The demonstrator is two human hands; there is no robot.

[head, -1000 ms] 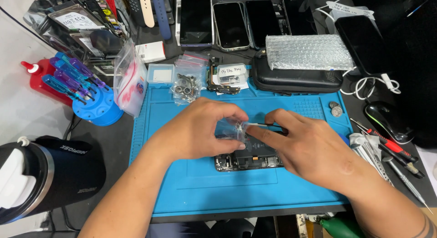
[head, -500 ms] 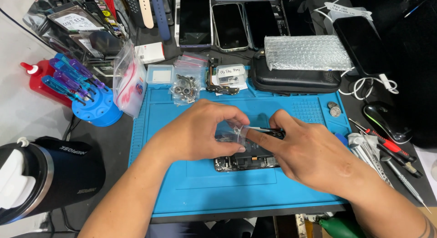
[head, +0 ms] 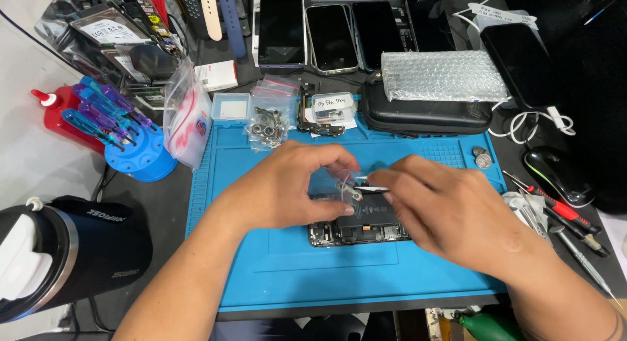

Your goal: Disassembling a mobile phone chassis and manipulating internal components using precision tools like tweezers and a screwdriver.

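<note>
An opened phone (head: pixel 366 227) with its insides showing lies on the blue work mat (head: pixel 261 263). My left hand (head: pixel 287 187) hovers over its upper end and pinches a small clear plastic bag (head: pixel 333 184) with a small metal part in it. My right hand (head: pixel 450 210) comes in from the right and holds a thin pair of tweezers (head: pixel 371 184), whose tips meet the bag's edge between the two hands. Most of the phone's top half is hidden by my fingers.
Small bags of parts (head: pixel 268 119) and a clear box (head: pixel 230 107) sit at the mat's back edge. A blue screwdriver stand (head: pixel 134 148), a black flask (head: pixel 72 249), a black case (head: pixel 424 112), several phones (head: pixel 330 34), two coins (head: pixel 482 157) and hand tools (head: pixel 562 214) surround the mat.
Both hands have stayed over the phone. The right hand's tweezers have shifted slightly left, closer to the little bag held by the left hand.
</note>
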